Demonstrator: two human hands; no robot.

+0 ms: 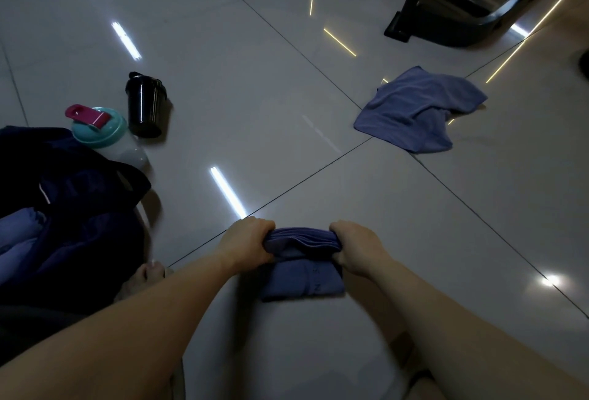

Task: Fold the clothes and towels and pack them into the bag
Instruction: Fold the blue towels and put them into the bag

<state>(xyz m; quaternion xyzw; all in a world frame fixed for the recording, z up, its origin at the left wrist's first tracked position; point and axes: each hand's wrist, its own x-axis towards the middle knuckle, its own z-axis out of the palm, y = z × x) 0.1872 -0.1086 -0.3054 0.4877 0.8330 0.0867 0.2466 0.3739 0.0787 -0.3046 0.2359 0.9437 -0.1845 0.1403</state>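
Two grips, left hand [247,241] and right hand [357,248], clutch the folded garment [299,280]; lettering illegible.

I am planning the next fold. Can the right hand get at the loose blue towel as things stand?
Probably not yet: the right hand grips the folded cloth, as does the left hand. Nothing lies between it and the loose towel, but the towel lies farther off.

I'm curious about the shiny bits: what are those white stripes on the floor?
Head view: the stripes are glare, light reflected in the glossy floor; the scene is dim, so the bag looks nearly black; the folded cloth shows clearly.
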